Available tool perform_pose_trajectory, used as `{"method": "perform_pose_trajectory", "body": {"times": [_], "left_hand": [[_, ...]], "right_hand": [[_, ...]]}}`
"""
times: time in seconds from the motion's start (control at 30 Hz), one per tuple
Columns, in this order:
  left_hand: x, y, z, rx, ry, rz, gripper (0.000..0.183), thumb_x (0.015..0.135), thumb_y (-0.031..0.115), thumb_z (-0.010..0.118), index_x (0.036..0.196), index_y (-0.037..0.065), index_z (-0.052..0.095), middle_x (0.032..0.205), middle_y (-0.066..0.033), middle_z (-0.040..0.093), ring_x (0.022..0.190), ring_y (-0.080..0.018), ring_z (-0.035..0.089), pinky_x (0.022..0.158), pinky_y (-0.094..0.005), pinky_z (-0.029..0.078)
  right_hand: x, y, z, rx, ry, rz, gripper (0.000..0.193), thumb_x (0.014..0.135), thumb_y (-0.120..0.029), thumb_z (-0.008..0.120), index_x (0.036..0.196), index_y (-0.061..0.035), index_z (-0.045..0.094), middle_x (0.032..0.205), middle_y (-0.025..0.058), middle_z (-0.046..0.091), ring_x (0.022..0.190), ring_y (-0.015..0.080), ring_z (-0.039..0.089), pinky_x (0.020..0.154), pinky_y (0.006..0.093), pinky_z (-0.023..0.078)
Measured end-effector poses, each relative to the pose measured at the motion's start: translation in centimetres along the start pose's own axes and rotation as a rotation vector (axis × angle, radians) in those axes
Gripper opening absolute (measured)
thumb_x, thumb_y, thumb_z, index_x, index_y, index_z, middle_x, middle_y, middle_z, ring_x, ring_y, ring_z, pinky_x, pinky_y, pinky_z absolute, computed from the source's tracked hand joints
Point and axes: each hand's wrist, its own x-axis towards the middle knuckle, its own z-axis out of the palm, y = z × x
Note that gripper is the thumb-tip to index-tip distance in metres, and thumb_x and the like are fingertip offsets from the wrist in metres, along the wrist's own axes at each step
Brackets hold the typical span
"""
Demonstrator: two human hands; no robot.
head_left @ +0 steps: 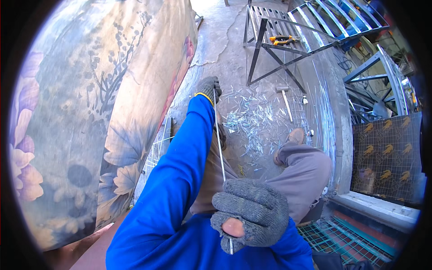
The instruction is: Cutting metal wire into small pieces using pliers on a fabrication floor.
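Observation:
A thin straight metal rod (221, 148) runs between my two hands, slanting from far to near. My left hand (208, 88), in a dark grey knit glove with a yellow cuff, is stretched far forward and closed around the rod's far end. Close to my body, my right hand (256, 209) wraps round the near part of the rod, and a short tip sticks out below it. The right glove is grey and worn, with a hole that bares some skin. Blue sleeves cover my arms.
Many short cut metal pieces (256, 121) litter the floor beside my shoe (295, 136). A hammer (286, 103) lies past them, near long thin rods (325, 121). Yellow-handled pliers (282, 40) rest on a slatted metal frame (265, 20). Floral cloth (90, 126) hangs at left; green mesh (342, 238) lies lower right.

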Motion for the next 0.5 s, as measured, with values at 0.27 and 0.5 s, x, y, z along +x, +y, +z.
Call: {"method": "perform_pose_trajectory", "body": {"times": [0.27, 0.5], "left_hand": [[0.8, 0.2, 0.2, 0.066, 0.000, -0.013, 0.021, 0.092, 0.011, 0.051, 0.071, 0.015, 0.050, 0.057, 0.0019, 0.045, 0.041, -0.0119, 0.043, 0.036, -0.0257, 0.036], [0.5, -0.2, 1.1, 0.108, -0.099, -0.043, 0.026, 0.095, 0.012, 0.047, 0.069, 0.019, 0.046, 0.056, 0.0046, 0.042, 0.041, -0.0091, 0.042, 0.037, -0.0246, 0.036]], "right_hand": [[0.8, -1.3, -1.9, 0.030, 0.016, 0.177, 0.051, 0.077, -0.022, 0.074, 0.123, -0.0061, 0.061, 0.127, 0.0141, 0.063, 0.119, 0.0367, 0.060, 0.101, 0.0481, 0.048], [1.2, -1.3, -1.2, 0.121, 0.141, 0.321, 0.040, 0.071, -0.022, 0.081, 0.107, -0.0089, 0.070, 0.118, 0.0127, 0.068, 0.113, 0.0361, 0.063, 0.096, 0.0496, 0.051]]}}
